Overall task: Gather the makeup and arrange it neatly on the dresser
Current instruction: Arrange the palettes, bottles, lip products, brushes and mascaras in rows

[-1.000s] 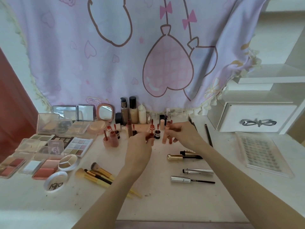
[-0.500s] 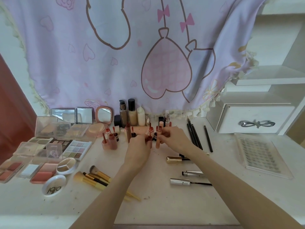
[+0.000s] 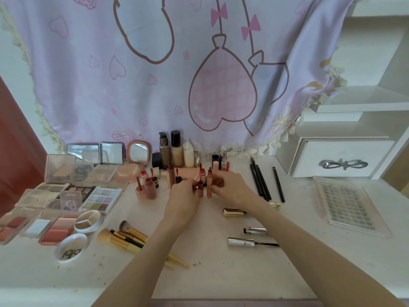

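Both my hands meet at the middle of the white dresser top (image 3: 221, 273). My left hand (image 3: 184, 197) pinches a small dark red lip gloss tube (image 3: 200, 191). My right hand (image 3: 230, 188) grips a peach lip gloss tube (image 3: 209, 191) standing upright beside it. More lip glosses (image 3: 147, 187) stand in a cluster to the left. Foundation bottles (image 3: 171, 151) line the back. Eyeshadow and blush palettes (image 3: 66, 196) fill the left side. Yellow-handled brushes (image 3: 128, 237) lie in front of them.
Black eye pencils (image 3: 261, 182) lie right of my hands. A gold tube (image 3: 234, 212) and two silver mascaras (image 3: 250, 237) lie under my right forearm. A clear lash tray (image 3: 347, 204) and a white drawer (image 3: 340, 161) sit on the right. A pink cloth (image 3: 177, 74) hangs behind.
Both hands drifted slightly left and closer together, and the peach tube in my right hand came upright next to the red tube held by my left.
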A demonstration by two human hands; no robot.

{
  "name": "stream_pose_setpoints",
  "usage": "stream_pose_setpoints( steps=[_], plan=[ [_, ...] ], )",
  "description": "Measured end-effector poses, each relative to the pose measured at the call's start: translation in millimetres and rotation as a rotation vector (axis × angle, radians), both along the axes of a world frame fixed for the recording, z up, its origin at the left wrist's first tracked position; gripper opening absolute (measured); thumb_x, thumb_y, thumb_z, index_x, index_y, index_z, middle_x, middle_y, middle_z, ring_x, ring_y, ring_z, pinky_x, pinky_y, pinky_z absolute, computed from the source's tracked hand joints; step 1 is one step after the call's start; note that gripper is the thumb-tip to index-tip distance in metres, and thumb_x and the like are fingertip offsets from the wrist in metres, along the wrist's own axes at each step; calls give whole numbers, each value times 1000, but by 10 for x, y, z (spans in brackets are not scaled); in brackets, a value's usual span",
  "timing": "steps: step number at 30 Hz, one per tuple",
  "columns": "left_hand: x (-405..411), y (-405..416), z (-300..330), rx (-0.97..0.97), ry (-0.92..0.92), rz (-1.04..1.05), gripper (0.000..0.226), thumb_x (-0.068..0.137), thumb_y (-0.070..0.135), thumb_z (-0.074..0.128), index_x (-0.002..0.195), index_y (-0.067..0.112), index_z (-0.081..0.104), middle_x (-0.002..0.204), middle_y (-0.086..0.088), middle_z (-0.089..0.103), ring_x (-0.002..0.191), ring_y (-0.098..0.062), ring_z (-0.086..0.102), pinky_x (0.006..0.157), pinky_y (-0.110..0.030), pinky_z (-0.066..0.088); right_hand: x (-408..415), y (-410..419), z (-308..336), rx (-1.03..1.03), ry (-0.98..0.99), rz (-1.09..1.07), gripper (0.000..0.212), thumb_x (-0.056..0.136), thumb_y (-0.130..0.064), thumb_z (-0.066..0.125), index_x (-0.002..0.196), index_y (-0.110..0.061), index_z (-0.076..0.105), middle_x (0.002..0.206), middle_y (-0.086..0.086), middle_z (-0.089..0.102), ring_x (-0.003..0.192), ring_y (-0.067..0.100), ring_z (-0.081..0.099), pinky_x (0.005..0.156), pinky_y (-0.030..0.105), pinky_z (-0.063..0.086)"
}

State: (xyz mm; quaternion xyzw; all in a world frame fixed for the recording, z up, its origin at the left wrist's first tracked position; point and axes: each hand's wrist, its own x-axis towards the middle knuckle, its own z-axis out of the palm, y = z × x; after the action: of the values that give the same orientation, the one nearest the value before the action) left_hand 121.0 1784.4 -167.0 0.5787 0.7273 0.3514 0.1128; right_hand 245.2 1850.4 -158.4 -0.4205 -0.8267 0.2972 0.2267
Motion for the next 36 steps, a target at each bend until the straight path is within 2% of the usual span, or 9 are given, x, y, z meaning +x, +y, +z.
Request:
stream_pose_setpoints(
  steps=[4, 7, 12, 17, 22, 25, 28, 31, 36],
  plan=[
    [-1, -13, -3, 12, 33, 0, 16, 91, 12, 53, 99, 11, 67, 102, -4, 66, 99, -19, 59, 82, -25, 42, -7, -3, -16, 2, -16, -6, 10, 84, -10, 58, 85, -10, 68, 93, 3, 71, 90, 14, 62, 88, 25, 47],
    [14, -56, 17, 50, 47, 29, 23, 92, 14, 52, 113, 11, 63, 111, -5, 64, 104, -19, 58, 82, -23, 41, 1, 8, -32, -27, -5, -13, 9, 84, -14, 59, 87, -16, 68, 95, 1, 71, 93, 13, 62, 88, 24, 47],
    [103, -264, -20, 126, 91, 31, 25, 95, 22, 48, 118, 14, 55, 113, 1, 60, 90, -9, 55, 73, -16, 38, 197, -10, 65, -55, 44, -92, 25, 88, -16, 61, 112, -13, 64, 103, 1, 66, 92, 10, 58, 86, 19, 44],
    [250, -447, -169, 28, 193, -154, 35, 99, 22, 38, 133, 20, 41, 131, 5, 46, 117, -8, 43, 95, -15, 31, 694, 81, 98, 40, 50, -359, 19, 91, -16, 56, 104, -8, 67, 95, 3, 66, 85, 13, 57, 81, 21, 42],
    [319, -473, -251, -28, 312, -219, 39, 101, 22, 29, 138, 17, 38, 139, 3, 38, 127, -8, 34, 105, -17, 22, 1117, 202, 54, -12, -126, -633, 24, 91, -17, 56, 105, 1, 63, 107, 18, 65, 97, 29, 58, 75, 25, 37],
    [329, -462, -283, -42, 340, -221, 40, 101, 22, 27, 140, 17, 36, 143, 2, 35, 132, -9, 31, 109, -19, 19, 1168, 225, 0, -86, -193, -638, 26, 89, -17, 59, 90, 8, 63, 94, 25, 66, 77, 26, 53, 64, 26, 36],
    [323, -454, -281, -52, 370, -236, 41, 101, 21, 27, 142, 16, 33, 145, 2, 32, 133, -10, 29, 109, -19, 19, 1154, 301, -31, -95, -313, -656, 26, 86, -13, 55, 62, -4, 48, 65, 11, 52, 76, 29, 55, 48, 25, 30],
    [312, -454, -280, -41, 370, -245, 41, 101, 21, 28, 141, 15, 35, 144, 1, 34, 131, -10, 31, 108, -19, 20, 1125, 332, 4, -92, -386, -671, 32, 85, -11, 54, 60, -10, 34, 66, 6, 42, 77, 28, 47, 49, 26, 28],
    [293, -444, -271, -39, 380, -263, 41, 101, 21, 29, 140, 16, 37, 142, 2, 37, 129, -10, 34, 106, -18, 23, 1158, 275, 61, -68, -113, -676, 30, 83, -13, 56, 57, -4, 43, 55, 9, 45, 55, 21, 42, 49, 26, 31]
  ],
)
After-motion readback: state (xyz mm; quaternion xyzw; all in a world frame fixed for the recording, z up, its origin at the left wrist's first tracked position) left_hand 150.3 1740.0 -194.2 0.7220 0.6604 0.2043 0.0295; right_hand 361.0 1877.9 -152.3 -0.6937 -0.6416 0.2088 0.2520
